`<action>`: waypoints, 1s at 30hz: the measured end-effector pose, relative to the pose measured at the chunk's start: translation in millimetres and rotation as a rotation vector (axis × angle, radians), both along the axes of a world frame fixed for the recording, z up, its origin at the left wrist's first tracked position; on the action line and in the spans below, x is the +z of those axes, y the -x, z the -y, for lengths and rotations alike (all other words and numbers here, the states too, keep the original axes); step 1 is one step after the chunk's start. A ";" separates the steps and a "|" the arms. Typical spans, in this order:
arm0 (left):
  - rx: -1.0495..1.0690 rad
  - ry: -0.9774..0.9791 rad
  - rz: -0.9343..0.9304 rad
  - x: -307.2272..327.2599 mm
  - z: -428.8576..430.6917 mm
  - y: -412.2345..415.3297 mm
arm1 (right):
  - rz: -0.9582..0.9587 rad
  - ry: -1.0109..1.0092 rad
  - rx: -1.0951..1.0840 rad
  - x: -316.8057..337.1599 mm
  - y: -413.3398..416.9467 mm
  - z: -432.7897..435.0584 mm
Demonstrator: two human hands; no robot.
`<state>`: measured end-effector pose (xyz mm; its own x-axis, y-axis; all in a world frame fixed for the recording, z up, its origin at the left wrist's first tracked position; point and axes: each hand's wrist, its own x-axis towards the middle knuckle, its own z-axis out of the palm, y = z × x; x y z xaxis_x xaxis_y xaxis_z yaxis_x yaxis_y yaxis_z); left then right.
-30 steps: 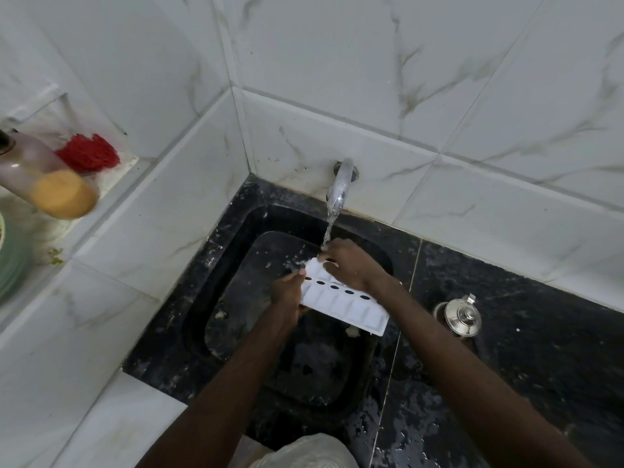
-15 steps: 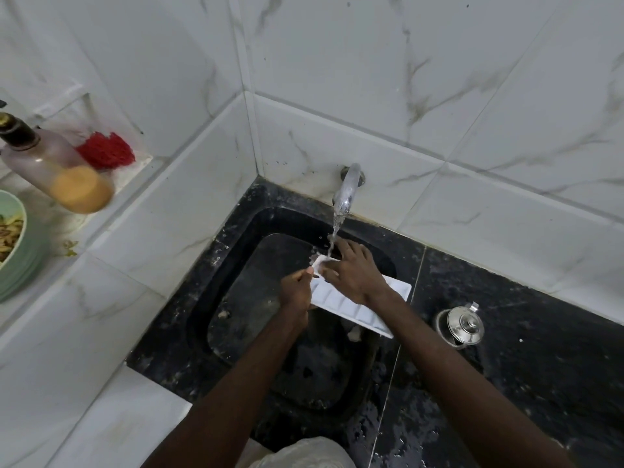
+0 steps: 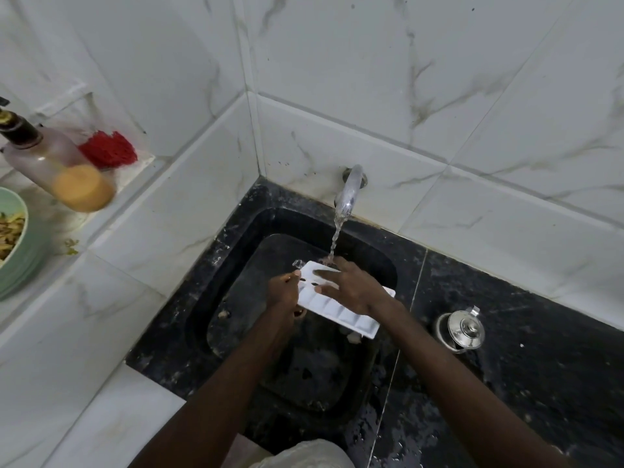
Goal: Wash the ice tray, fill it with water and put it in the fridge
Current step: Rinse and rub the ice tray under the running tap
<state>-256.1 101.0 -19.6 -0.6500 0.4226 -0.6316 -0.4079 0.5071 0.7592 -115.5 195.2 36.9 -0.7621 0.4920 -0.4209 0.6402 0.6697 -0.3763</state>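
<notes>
Clearly still the washing step — left hand [image 3: 285,292] grips the ice tray [image 3: 341,310] over the sink [image 3: 236,251], right hand [image 3: 351,287] lies spread on it, seemingly rubbing under the tap [image 3: 349,190]; next, level the tray for filling

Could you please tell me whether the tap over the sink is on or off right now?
On. A stream of water runs from the tap onto the far end of the ice tray, held over the sink.

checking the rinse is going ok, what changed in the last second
The right hand went from gripping the far end of the ice tray to lying flat across its top, fingers spread. The left hand kept its grip on the tray's left edge; water kept running from the tap.
</notes>
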 end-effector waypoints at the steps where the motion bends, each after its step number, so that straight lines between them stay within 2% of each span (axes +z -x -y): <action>1: 0.017 0.019 0.020 -1.2 1.4 2.9 | 0.001 -0.012 -0.029 0.9 -2.3 -0.2; 8: 0.070 0.020 0.162 -4.8 6.9 -3.6 | 0.037 -0.006 -0.049 2.8 -4.9 -1.1; 14: 0.108 -0.086 0.136 2.1 -3.6 -7.8 | -0.010 -0.094 -0.001 -6.7 -7.7 0.5; 19: 0.160 -0.135 0.094 10.0 -19.8 -16.8 | -0.025 -0.281 -0.098 -7.3 -7.9 -10.8; 25: 0.208 -0.153 0.035 9.5 -25.7 -9.4 | -0.067 -0.288 -0.027 -9.3 -1.4 -10.7; 30: 0.186 -0.142 0.006 10.5 -28.8 -16.6 | -0.044 -0.316 -0.145 -6.4 3.8 -12.5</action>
